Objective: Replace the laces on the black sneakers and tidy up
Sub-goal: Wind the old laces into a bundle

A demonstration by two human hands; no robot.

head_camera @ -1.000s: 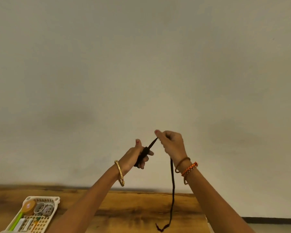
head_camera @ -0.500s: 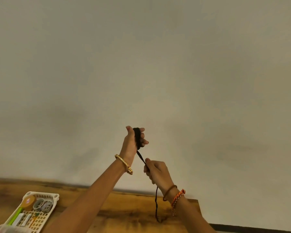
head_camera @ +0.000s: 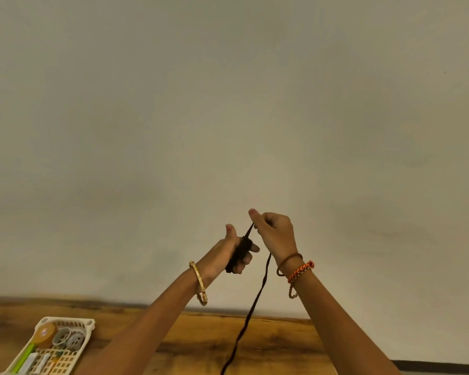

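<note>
Both hands are raised in front of a bare wall. A black shoelace (head_camera: 255, 307) is wound in several turns around the fingers of my left hand (head_camera: 228, 253), forming a dark bundle. My right hand (head_camera: 275, 234) pinches the lace just above and to the right of that bundle, holding a short taut stretch between the hands. The free length hangs down from my right hand past the wooden table (head_camera: 201, 345) and out of the frame's bottom edge. No sneakers are in view.
A cream plastic basket (head_camera: 91, 324) sits at the table's left, holding a roll of tape, round grey parts and small items. The table's far edge meets the wall. A dark skirting strip (head_camera: 444, 365) shows at the lower right.
My right hand has swung up from below my left hand to above and right of it, carrying the lace around the bundle. My left hand has dropped slightly.
</note>
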